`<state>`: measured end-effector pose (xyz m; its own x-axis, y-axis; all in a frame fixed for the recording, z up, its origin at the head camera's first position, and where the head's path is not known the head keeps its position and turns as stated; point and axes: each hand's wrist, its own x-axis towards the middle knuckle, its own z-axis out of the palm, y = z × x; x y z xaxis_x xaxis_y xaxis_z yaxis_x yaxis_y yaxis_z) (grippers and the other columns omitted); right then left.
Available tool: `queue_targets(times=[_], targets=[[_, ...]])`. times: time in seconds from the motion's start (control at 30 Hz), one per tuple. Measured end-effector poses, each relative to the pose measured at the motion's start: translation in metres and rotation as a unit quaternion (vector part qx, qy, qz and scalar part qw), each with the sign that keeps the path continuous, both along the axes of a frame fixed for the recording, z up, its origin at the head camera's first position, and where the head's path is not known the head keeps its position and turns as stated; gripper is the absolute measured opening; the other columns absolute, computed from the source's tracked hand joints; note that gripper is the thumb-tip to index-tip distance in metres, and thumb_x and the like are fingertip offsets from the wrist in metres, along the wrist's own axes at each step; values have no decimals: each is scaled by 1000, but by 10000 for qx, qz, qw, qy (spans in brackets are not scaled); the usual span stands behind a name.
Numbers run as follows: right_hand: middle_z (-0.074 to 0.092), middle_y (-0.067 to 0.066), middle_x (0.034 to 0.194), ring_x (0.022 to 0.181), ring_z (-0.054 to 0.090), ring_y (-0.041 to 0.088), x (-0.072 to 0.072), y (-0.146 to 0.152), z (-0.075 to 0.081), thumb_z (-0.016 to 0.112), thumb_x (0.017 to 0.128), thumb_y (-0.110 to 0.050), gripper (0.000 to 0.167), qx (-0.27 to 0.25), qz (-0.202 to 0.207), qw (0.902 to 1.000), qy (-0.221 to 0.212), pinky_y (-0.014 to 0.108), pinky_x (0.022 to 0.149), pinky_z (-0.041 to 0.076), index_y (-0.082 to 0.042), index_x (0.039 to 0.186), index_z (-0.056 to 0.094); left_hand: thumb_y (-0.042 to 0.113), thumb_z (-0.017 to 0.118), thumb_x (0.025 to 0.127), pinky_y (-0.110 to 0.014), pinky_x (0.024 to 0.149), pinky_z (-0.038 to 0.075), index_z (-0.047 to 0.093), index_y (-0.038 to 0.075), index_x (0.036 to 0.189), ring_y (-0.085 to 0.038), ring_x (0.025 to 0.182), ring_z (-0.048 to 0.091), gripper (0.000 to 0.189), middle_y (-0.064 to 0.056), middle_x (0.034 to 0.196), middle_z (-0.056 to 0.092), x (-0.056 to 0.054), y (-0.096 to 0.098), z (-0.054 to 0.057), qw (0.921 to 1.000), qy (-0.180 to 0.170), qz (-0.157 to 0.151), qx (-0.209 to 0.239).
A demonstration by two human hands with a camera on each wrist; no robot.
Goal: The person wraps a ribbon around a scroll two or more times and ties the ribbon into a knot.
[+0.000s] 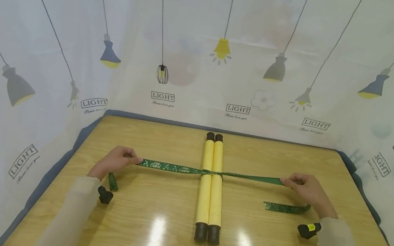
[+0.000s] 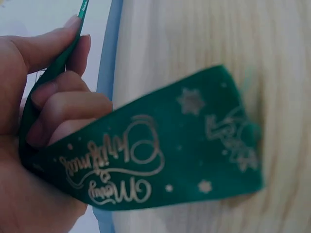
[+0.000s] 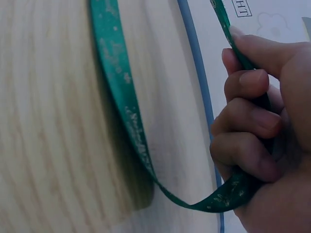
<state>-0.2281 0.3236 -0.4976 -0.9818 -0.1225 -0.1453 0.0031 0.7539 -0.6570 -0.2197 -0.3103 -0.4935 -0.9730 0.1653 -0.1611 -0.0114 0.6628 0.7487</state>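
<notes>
Two yellow tubes (image 1: 211, 186) with black end caps lie side by side down the middle of the wooden table (image 1: 165, 143). A green ribbon (image 1: 176, 168) with gold print crosses over them and is knotted at their middle. My left hand (image 1: 118, 160) grips the ribbon's left end, fingers curled round it; the loose tail (image 2: 160, 155) reads "Merry Christmas". My right hand (image 1: 303, 187) grips the right end, pulled taut. That side's tail (image 1: 284, 208) loops back onto the table, and the right wrist view shows the tail (image 3: 124, 107) close up.
A printed curtain (image 1: 205, 58) with lamp drawings and the word LIGHT closes in the table on three sides. A blue-grey edge (image 1: 68, 152) borders the tabletop. Black wrist cameras (image 1: 307, 229) sit on both sleeves.
</notes>
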Motion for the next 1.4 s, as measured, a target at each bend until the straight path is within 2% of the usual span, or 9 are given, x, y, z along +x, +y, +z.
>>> queue_targets(times=[0.17,0.33,0.5,0.7,0.83,0.97,1.13,1.23,1.4], targets=[[65,5,81,69,46,17,0,1,-9,62,96,-61,52,58,-134,9999,33,32,59,39,-12,103,74,40,68,99,-34,68,38,66,7,85,-19,68,40,36,-3,77,53,1,-1,-6,9997,-47,140,-184],[69,4,88,75,49,19,0,1,-14,62,95,-64,52,361,-138,9991,201,31,64,39,-14,102,75,35,70,98,-33,65,40,65,8,80,-19,66,45,33,-2,75,56,-1,-2,-14,9991,36,78,-414],[73,9,104,87,61,21,5,4,-8,60,96,-65,55,541,-17,9981,280,34,72,49,-13,107,75,34,70,98,-33,63,41,67,10,80,-19,66,48,30,-4,77,58,-2,-3,-16,9969,240,50,-745],[74,10,103,89,64,20,8,20,2,61,97,-60,52,700,82,9961,530,35,73,51,-10,107,72,36,69,99,-33,66,40,67,10,86,-21,74,48,29,-4,85,57,0,-19,-16,9977,-17,349,-573],[74,11,101,87,65,20,10,41,8,63,99,-54,49,833,109,9943,656,36,71,52,-7,107,72,37,67,99,-34,70,41,70,11,90,-22,81,52,28,-7,93,63,5,-38,-9,9950,72,360,-929],[74,18,105,92,68,31,11,64,11,64,99,-51,46,1061,-6,9909,825,43,73,54,-6,107,73,35,65,99,-35,75,44,72,9,95,-23,88,56,28,-11,102,67,11,-56,0,9906,110,411,-1298],[67,30,120,107,62,48,14,87,6,61,100,-53,51,1273,-240,9888,736,56,81,51,-4,111,71,31,66,96,-34,67,44,69,3,89,-24,78,55,29,-11,87,64,19,-70,6,9863,-60,747,-1468],[68,30,118,107,61,50,15,94,2,62,102,-45,45,1367,-327,9870,777,58,82,49,-2,111,70,29,69,92,-33,65,43,69,0,89,-24,75,55,30,-10,83,63,20,-73,5,9829,-140,925,-1584],[61,39,124,114,53,59,15,98,-2,62,103,-29,40,1479,-385,9837,951,67,88,45,7,119,64,29,70,92,-43,73,51,65,-7,104,-34,86,62,38,-24,101,67,21,-69,2,9772,-147,1170,-1764]])
